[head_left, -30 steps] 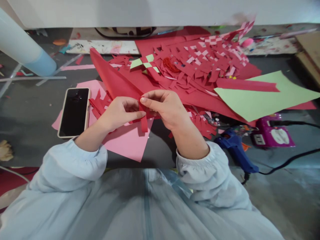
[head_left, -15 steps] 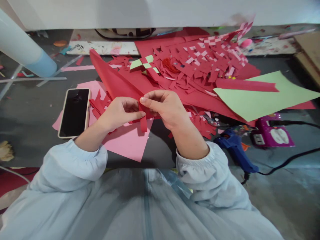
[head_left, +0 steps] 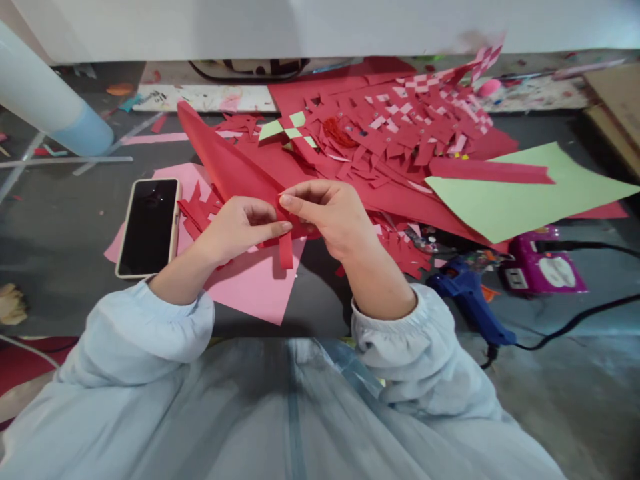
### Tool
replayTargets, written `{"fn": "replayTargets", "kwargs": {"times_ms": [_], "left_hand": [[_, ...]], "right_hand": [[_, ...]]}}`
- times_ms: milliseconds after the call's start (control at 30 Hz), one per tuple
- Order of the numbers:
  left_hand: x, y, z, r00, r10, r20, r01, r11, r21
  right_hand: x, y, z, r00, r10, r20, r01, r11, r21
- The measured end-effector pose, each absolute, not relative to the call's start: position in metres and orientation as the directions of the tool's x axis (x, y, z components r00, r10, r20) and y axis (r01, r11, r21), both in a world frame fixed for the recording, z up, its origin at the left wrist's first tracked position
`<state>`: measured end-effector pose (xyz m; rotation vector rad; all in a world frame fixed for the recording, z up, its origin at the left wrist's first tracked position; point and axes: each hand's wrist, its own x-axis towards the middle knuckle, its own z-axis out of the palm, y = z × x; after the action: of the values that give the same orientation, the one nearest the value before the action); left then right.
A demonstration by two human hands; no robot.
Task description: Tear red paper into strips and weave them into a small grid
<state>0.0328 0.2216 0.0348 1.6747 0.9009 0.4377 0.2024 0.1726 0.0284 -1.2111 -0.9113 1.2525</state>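
Between my two hands is a narrow red paper strip, its lower end hanging down below my left thumb. My left hand pinches the strip from the left. With thumb and forefinger closed, my right hand grips the strip's upper part close by; its other fingers are partly hidden. Under them lies a pink paper sheet, and behind stands a large folded red sheet. Red paper pieces lie by my left wrist.
A phone lies at left. Woven red and pink paper spreads across the back. At right are a light green sheet, a blue glue gun and a purple power strip with cords. A white-blue cylinder stands far left.
The hanging end of the red strip shows slightly longer and straighter below my left thumb. Both hands keep nearly the same place and grip.
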Motion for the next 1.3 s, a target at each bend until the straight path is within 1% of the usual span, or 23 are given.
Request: {"fn": "replayTargets", "kwargs": {"times_ms": [200,467,600,767,1067,1167,1300], "left_hand": [[0.033,0.222,0.035,0.645,0.746,-0.166,0.332,-0.078,0.94],[0.034,0.221,0.037,0.633,0.756,-0.169,0.346,-0.081,0.935],[0.034,0.221,0.038,0.646,0.744,-0.168,0.343,-0.086,0.936],[0.035,0.22,0.042,0.66,0.732,-0.17,0.34,-0.09,0.936],[0.035,0.219,0.044,0.698,0.691,-0.188,0.379,-0.134,0.916],[0.034,0.22,0.044,0.713,0.665,-0.221,0.403,-0.132,0.906],[0.034,0.22,0.044,0.712,0.658,-0.247,0.432,-0.132,0.892]], "right_hand": [[0.203,0.172,0.032,0.149,0.982,-0.118,-0.21,-0.086,-0.974],[0.202,0.172,0.03,0.167,0.98,-0.109,-0.185,-0.077,-0.98],[0.203,0.173,0.027,0.217,0.973,-0.076,-0.212,-0.029,-0.977],[0.204,0.177,0.021,0.305,0.949,-0.073,-0.231,-0.001,-0.973],[0.197,0.183,0.01,0.391,0.919,0.056,-0.105,0.105,-0.989],[0.193,0.184,0.005,0.412,0.908,0.078,-0.047,0.107,-0.993],[0.192,0.185,-0.002,0.399,0.909,0.118,0.054,0.105,-0.993]]}}
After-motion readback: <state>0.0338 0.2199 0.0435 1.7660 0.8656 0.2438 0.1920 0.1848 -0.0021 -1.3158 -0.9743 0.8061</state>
